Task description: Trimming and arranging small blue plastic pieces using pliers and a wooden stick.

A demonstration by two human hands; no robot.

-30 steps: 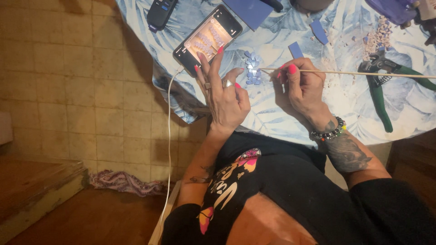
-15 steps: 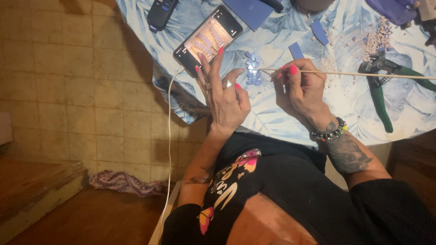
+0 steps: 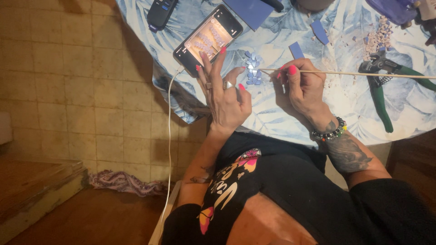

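My right hand [image 3: 302,88] grips a thin wooden stick [image 3: 363,73] that lies across the table, its tip next to a cluster of small blue tile pieces [image 3: 252,72]. My left hand [image 3: 222,93], with rings and pink nails, rests open beside that cluster, fingers spread and pointing towards a lit smartphone [image 3: 208,40]. The hand holds nothing. The phone's screen shows blue pieces. All of this lies on a round table with a blue leaf-patterned cloth [image 3: 272,118].
Green-handled nippers [image 3: 379,86] lie right of the stick, near a heap of pale chips [image 3: 377,41]. Blue tile rectangles [image 3: 296,49] and a dark remote [image 3: 161,12] lie farther off. A white cable [image 3: 169,136] hangs off the table edge. Tiled floor lies to the left.
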